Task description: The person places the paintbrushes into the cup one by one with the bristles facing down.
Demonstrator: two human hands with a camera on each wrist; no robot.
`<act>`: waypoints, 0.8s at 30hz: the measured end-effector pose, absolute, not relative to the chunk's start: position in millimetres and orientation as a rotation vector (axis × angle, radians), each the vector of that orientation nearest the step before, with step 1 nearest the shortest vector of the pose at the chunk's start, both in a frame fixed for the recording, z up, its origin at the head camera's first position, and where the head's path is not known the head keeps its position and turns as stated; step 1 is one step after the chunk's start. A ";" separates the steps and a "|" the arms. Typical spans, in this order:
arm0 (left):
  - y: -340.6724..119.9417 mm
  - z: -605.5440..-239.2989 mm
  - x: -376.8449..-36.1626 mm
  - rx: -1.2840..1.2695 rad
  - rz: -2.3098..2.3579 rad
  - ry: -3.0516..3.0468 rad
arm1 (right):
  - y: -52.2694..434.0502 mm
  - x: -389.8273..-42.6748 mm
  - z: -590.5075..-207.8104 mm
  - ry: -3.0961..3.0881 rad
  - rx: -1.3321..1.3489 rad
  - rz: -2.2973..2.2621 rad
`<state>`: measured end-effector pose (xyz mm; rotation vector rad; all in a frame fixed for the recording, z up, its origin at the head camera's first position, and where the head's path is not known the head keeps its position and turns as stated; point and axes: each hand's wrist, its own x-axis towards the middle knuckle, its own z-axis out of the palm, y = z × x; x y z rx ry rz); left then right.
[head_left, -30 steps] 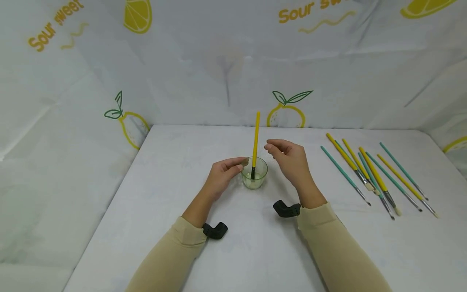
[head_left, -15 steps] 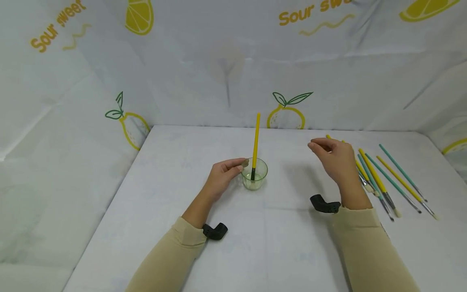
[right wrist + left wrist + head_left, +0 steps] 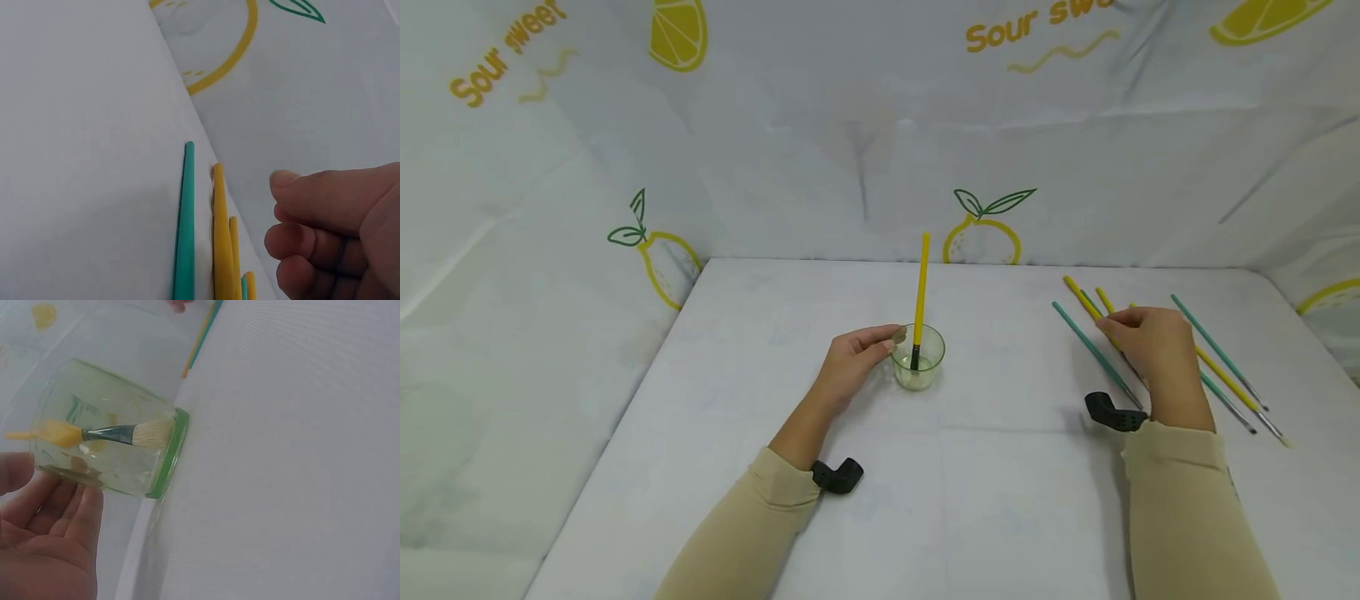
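My left hand [image 3: 844,367] pinches the rim of a small clear glass cup [image 3: 916,381] between thumb and fingers. One yellow-handled paintbrush [image 3: 922,287] leans in the cup, bristles down; its pale bristles [image 3: 151,434] are near the base in the left wrist view. Over the spread of paintbrushes on the right, my right hand [image 3: 1161,350] hovers with loosely bent fingers and holds nothing. In the right wrist view, a green paintbrush [image 3: 186,219] and a thick yellow paintbrush [image 3: 222,244] lie on the table, apart from the fingers. The hand hides part of the spread in the head view.
Several green and yellow paintbrushes, among them a green one [image 3: 1213,346] at the far right, lie slantwise, bristles toward the front. The white table [image 3: 985,500] ends at a white cloth backdrop [image 3: 820,150] with lemon prints.
My right hand has moved right from beside the cup to above the paintbrushes and come lower. My left hand, the cup and the paintbrush in it have stayed put.
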<state>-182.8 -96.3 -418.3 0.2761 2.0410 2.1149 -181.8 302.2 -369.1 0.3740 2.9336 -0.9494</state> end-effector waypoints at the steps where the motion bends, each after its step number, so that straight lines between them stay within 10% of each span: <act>1: -96.7 -418.5 -182.7 0.280 2.115 2.039 | 303.0 -182.1 -370.8 2.934 0.370 -0.920; 24: -96.5 -418.2 -183.2 0.284 2.111 2.044 | 302.4 -186.8 -386.4 2.911 0.291 -0.681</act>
